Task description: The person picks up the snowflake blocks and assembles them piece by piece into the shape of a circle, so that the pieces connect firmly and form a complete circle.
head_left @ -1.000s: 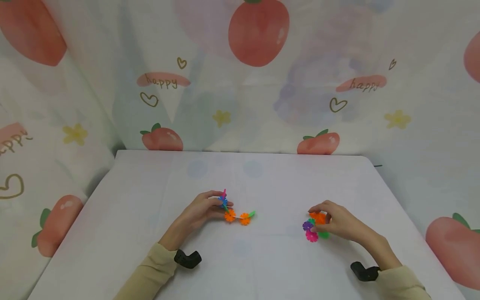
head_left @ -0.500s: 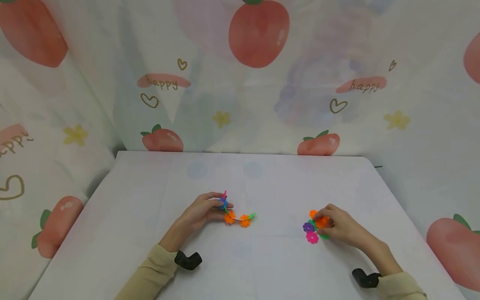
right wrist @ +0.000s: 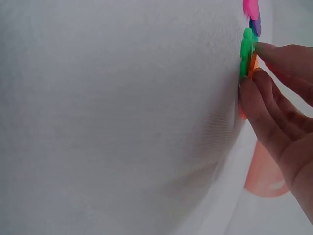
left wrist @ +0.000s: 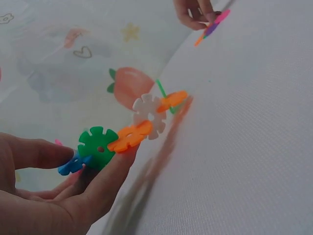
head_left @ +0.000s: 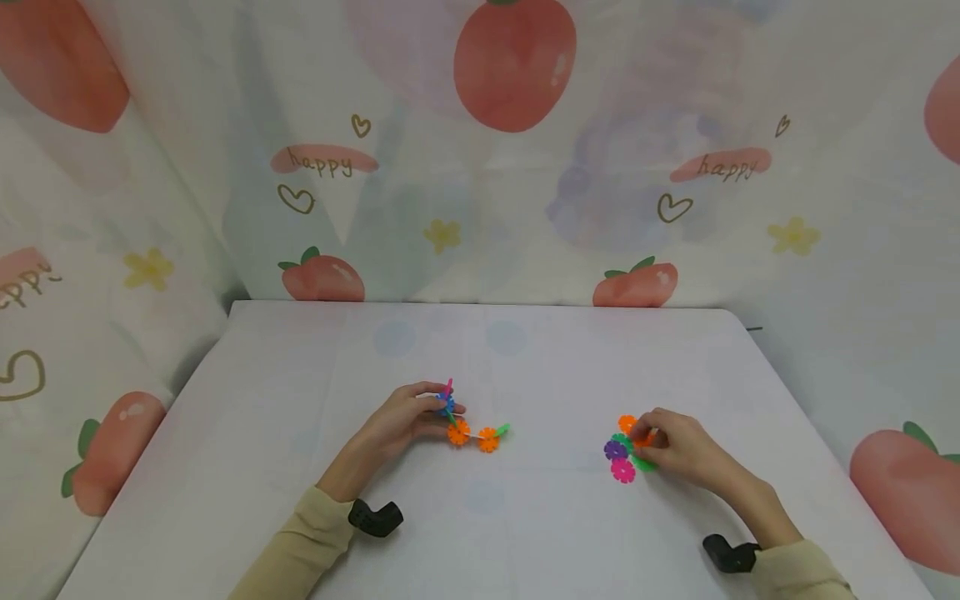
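My left hand (head_left: 405, 419) holds a chain of flower-shaped interlocking plastic discs, its thumb and fingers gripping the blue disc (left wrist: 74, 164). Along the chain come a green disc (left wrist: 98, 148), an orange disc (left wrist: 131, 136), a white disc (left wrist: 149, 116), another orange disc (left wrist: 173, 100) and a green one seen edge-on at the end. A bit of pink shows behind the blue disc. On the right, my right hand (head_left: 678, 446) pinches an orange disc (right wrist: 253, 64), mostly covered by the fingers. Against it is a bright green disc (right wrist: 245, 51).
Beside the right fingers lie a pink disc (head_left: 622, 471), a purple disc (head_left: 615, 450), a teal disc (head_left: 622, 442) and another orange disc (head_left: 627, 424), close together. They lie on a white-covered table (head_left: 555, 542). Fruit-printed cloth (head_left: 517, 192) hangs behind and at the sides.
My right hand has shifted slightly right and its fingers have closed on the orange disc, uncovering the other orange disc and the teal one. The left hand has barely moved.
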`<state>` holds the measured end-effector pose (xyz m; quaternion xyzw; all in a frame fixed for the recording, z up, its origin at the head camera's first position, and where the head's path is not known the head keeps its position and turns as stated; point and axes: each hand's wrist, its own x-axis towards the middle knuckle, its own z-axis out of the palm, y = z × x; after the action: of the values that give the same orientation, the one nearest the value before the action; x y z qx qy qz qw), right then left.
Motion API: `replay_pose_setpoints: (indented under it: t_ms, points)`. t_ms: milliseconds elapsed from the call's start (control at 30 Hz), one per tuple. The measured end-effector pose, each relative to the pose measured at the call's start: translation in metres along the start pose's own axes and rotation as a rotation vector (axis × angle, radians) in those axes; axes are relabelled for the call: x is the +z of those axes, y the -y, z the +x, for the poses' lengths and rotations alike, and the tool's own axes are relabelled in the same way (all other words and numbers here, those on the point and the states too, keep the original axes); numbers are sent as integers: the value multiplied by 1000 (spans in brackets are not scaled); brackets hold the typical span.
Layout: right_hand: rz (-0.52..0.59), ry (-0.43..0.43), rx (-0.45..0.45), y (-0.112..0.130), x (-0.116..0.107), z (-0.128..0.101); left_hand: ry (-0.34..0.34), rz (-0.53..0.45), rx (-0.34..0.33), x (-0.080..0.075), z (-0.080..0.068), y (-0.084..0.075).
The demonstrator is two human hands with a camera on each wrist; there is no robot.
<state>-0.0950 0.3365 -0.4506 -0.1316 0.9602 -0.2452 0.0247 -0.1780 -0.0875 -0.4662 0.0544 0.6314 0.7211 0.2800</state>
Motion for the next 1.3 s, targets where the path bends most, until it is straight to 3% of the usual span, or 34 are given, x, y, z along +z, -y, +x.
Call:
replay_pose_setpoints:
  t_ms: [200, 733, 900, 1133, 1300]
  points:
    - [-17, -24, 13, -2, -2, 0, -3, 13, 0, 1, -1, 0]
    - [18, 22, 94, -14, -8, -1, -11, 31, -9, 0, -1, 0]
    - [67, 75, 133, -15, -10, -4, -19, 36, -7, -2, -2, 1]
    - [56, 78, 124, -13, -10, 0, 37, 55, 39, -5, -1, 2]
    - [102, 61, 111, -3, -10, 8, 46, 66, 35, -6, 1, 4]
